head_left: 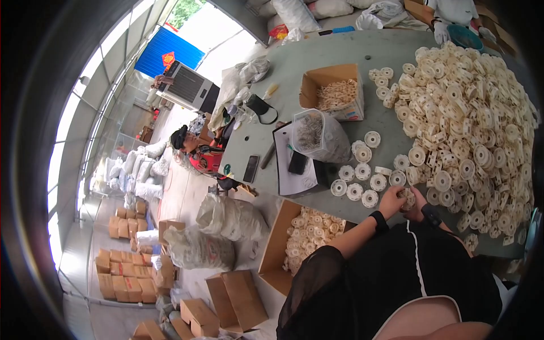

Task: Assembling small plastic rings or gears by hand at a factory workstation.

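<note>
At the near edge of the table, my left hand and my right hand come together around a small cream round plastic part. Fingers of both hands are closed on it and cover much of its surface. Just beyond and to the left lie several loose cream plastic wheels, flat on the table. To the right rises a large heap of the same cream plastic wheels, reaching close to my right hand.
On the green table stand a cardboard box of small tan parts, a clear plastic tub of small metal pieces and a clipboard. An open carton of cream parts sits left of me. Co-workers are at the far right and left.
</note>
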Tool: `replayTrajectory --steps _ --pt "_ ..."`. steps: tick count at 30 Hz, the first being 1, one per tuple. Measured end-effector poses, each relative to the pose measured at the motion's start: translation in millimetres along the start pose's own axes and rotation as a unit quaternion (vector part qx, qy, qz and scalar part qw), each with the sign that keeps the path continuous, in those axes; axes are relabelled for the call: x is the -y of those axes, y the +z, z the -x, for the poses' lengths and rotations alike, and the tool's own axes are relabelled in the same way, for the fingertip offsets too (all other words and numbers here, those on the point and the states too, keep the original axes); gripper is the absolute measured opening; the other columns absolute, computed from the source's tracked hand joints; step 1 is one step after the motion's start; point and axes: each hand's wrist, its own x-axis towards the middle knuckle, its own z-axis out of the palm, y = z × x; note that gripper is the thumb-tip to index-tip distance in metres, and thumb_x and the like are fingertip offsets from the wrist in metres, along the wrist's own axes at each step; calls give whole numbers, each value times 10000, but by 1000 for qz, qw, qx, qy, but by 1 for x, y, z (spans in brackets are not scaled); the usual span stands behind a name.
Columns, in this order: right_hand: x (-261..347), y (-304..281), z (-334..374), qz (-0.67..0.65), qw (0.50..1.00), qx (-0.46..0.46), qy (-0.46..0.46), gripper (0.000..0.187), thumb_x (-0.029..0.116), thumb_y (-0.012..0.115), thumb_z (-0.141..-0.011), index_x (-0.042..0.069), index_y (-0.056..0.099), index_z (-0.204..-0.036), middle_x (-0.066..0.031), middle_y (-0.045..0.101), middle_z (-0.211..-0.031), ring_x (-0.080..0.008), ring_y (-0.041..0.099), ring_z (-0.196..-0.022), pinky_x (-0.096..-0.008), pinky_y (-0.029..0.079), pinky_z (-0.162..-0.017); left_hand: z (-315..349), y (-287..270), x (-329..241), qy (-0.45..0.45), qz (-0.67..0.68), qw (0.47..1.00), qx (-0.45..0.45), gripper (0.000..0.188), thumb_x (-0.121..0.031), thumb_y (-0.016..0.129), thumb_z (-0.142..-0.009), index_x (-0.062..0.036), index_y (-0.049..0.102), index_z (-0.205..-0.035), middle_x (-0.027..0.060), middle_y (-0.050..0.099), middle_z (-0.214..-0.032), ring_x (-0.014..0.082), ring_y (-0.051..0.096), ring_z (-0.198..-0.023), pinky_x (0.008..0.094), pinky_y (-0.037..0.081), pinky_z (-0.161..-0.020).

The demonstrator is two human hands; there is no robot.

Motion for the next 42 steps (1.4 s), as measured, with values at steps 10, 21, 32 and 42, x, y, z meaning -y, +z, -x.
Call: replayTrajectory --steps 10,21,32,42 --pt "1 9 -14 -79 985 -107 -112 433 546 347 -766 169 539 -859 13 547 -701 -140 471 -538 -255 319 -434 -7 4 -9 -173 119 977 30 319 -62 567 -636 18 482 -933 121 543 -838 148 543 -752 263 432 -590" --pt "3 15 -1 167 907 -238 -305 400 390 513 -759 86 459 -1014 -50 524 -838 -159 530 -639 -297 423 -422 -9 13 28 -287 365 875 134 270 -98 495 -691 -61 467 -957 22 501 -822 117 490 -704 252 417 -591" --pt "3 -9 -6 -65 985 -6 -161 261 244 478 -761 99 463 -977 -38 530 -919 -187 514 -833 -374 401 -706 -3 -9 4 -315 362 870 114 247 -256 488 -731 -126 491 -940 -22 510 -764 91 489 -672 214 381 -550" --pt "-4 -19 -22 -189 966 16 -175 249 151 488 -731 56 479 -961 -76 548 -893 -207 538 -793 -289 441 -669 -1 -21 13 -259 447 839 168 221 -97 498 -754 -86 498 -975 3 557 -844 99 531 -742 217 415 -605"
